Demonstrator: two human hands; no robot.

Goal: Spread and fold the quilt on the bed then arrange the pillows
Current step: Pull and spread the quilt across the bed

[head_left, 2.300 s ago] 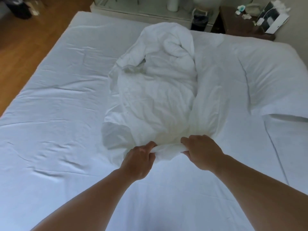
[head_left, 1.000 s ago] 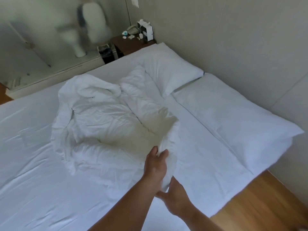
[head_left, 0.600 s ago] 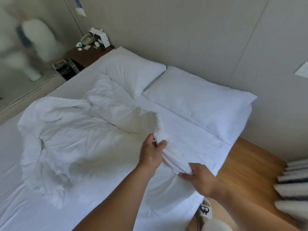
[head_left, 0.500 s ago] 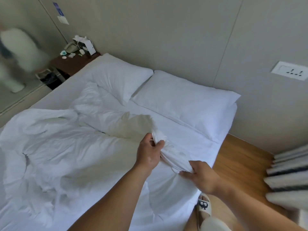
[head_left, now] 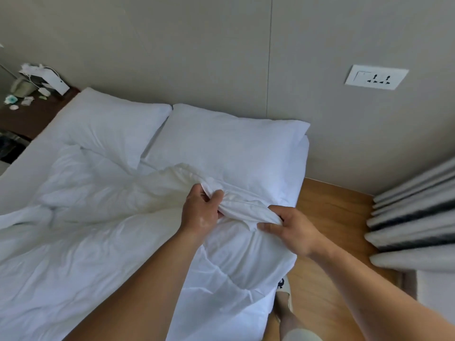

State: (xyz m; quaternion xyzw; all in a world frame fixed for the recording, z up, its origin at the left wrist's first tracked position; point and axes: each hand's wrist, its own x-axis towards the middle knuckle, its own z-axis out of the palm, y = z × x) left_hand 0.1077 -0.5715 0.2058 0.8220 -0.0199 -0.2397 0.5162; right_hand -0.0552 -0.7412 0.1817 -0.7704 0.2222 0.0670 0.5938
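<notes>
On the bed [head_left: 19, 163], quilt edge [head_left: 246, 210] in both hands [head_left: 200, 212] [head_left: 293, 230] (beside pillows [head_left: 234, 143]).

The quilt [head_left: 98, 242] is white matt cloth, soft and heavily creased. The left pillow [head_left: 105, 126] and the right pillow [head_left: 234, 146] are cased in similar white matt cloth, smoother and only faintly wrinkled. The floor [head_left: 327, 212] on the right is light wood with a slight sheen. The wall [head_left: 172, 45] looks smooth and matt, the socket plate [head_left: 376, 77] white plastic, the curtain [head_left: 413, 217] thick grey pleated cloth, and the bedside table [head_left: 32, 114] dark wood.
</notes>
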